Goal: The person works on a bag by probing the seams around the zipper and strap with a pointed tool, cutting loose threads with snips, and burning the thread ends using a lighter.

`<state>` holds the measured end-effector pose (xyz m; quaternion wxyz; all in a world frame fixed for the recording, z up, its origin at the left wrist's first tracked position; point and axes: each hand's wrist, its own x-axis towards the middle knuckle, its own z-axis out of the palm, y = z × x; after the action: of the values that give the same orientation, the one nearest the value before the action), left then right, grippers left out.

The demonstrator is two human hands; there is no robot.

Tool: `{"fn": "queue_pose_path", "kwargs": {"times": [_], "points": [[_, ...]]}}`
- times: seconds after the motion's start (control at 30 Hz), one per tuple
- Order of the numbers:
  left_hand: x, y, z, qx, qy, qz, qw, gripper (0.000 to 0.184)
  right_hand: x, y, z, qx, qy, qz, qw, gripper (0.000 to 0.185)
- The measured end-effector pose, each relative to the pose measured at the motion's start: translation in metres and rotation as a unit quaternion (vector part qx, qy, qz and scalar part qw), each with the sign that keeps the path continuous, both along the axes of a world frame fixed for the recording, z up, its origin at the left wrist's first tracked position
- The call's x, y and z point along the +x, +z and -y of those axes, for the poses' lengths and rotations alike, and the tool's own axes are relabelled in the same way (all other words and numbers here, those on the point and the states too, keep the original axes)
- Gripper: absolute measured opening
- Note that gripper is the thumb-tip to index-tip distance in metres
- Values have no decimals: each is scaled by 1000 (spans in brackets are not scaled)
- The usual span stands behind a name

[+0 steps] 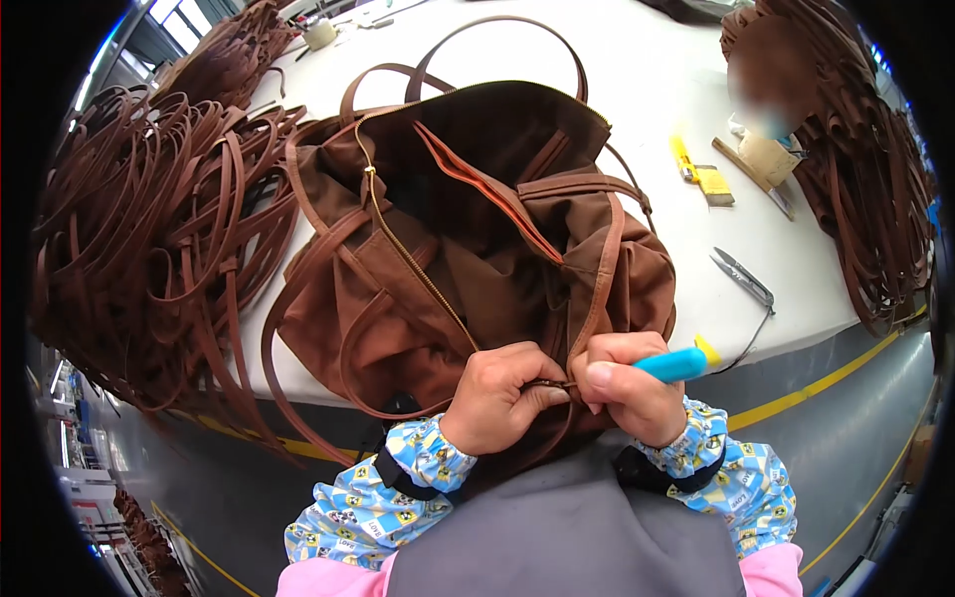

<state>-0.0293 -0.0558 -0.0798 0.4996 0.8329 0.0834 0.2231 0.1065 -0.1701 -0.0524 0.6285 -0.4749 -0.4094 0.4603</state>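
A brown bag (477, 239) lies open on the white table, its gold zipper (413, 264) undone and an orange-edged inner pocket (487, 189) showing. At the bag's near edge, my left hand (504, 396) pinches a thin brown strap end or small fitting. My right hand (634, 386) is closed around a tool with a blue handle (673, 365), right beside the left fingertips. The tool's tip is hidden by the fingers at the bag's edge.
Piles of brown straps lie at the left (169, 239) and right (860, 199) of the white table (657, 119). Thread snips (744, 279), a yellow-handled brush (701, 179) and a cream-coloured block or roll (768, 159) are on the right. A yellow-lined grey floor shows below.
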Motion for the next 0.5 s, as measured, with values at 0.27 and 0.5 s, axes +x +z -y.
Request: {"fn": "queue_pose_path", "kwargs": {"times": [0.27, 0.5], "points": [[-6, 0, -6, -69, -17, -26, 997, 11, -4, -15, 15, 195, -7, -108, 975, 28], [-6, 2, -5, -104, -10, -22, 994, 12, -5, -15, 11, 202, 3, -29, 979, 26]]}}
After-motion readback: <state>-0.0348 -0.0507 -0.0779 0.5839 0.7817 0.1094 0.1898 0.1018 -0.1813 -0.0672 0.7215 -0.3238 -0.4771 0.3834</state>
